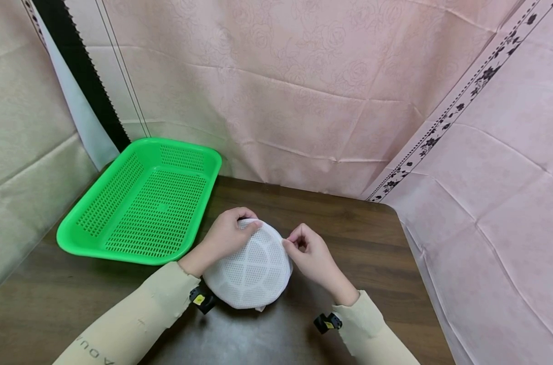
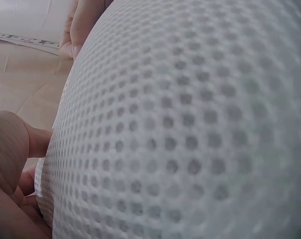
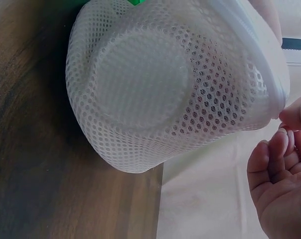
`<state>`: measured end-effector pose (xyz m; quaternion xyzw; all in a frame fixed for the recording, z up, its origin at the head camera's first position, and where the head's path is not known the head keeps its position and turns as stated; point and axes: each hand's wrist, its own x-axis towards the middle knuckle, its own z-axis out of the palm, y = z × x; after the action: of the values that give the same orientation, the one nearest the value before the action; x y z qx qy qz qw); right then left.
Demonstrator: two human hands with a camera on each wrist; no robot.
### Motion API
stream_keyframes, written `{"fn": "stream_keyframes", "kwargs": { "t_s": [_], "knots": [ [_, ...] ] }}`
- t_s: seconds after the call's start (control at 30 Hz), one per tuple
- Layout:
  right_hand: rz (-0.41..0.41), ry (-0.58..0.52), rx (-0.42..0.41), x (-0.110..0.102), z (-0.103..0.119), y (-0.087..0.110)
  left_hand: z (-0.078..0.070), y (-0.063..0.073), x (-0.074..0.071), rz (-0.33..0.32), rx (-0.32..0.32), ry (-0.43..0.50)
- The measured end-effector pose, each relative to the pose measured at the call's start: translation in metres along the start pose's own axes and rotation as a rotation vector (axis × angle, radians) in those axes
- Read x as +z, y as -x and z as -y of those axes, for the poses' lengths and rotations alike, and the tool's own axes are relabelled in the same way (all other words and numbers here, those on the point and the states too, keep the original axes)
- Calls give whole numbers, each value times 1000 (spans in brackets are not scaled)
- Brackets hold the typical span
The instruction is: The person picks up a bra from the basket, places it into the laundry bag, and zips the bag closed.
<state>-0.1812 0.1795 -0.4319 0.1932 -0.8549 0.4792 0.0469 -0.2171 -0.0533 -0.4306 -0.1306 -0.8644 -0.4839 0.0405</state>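
A rounded white mesh laundry bag [image 1: 249, 268] is held just above or on the table in front of me. My left hand [image 1: 228, 233] grips its far left rim, thumb on top and fingers behind. At the rim's right side, my right hand [image 1: 312, 251] pinches a small bit between thumb and index finger. The right wrist view shows the white zipper band [image 3: 270, 55] running along the rim to those fingertips; what exactly they pinch is too small to tell. A round shape shows through the mesh. In the left wrist view the mesh [image 2: 165, 124] fills most of the picture.
A green plastic basket [image 1: 205, 203] with slotted walls stands on the brown wooden table [image 1: 358, 228] to the left of the bag. Pale patterned cloth [image 1: 281, 101] hangs behind the table and at both sides.
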Motion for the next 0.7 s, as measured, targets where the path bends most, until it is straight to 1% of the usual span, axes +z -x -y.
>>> {"fn": "stream_keyframes", "kwargs": {
  "t_s": [0.2,0.43,0.57,0.63,0.7],
  "knots": [
    [2,5,18,-2,1,1,1,-1,-2,-11,-11,-1],
    [-3,-2,46,0,-2,1,1,-1,-4,-3,-20,-3],
    [0,17,63,0,0,1,2,0,-5,-11,-37,-1],
    [5,19,70,-1,-1,2,3,0,-6,-9,-48,-2],
    [2,16,75,-2,-1,2,3,-1,-7,7,-56,-7]
  ]
}}
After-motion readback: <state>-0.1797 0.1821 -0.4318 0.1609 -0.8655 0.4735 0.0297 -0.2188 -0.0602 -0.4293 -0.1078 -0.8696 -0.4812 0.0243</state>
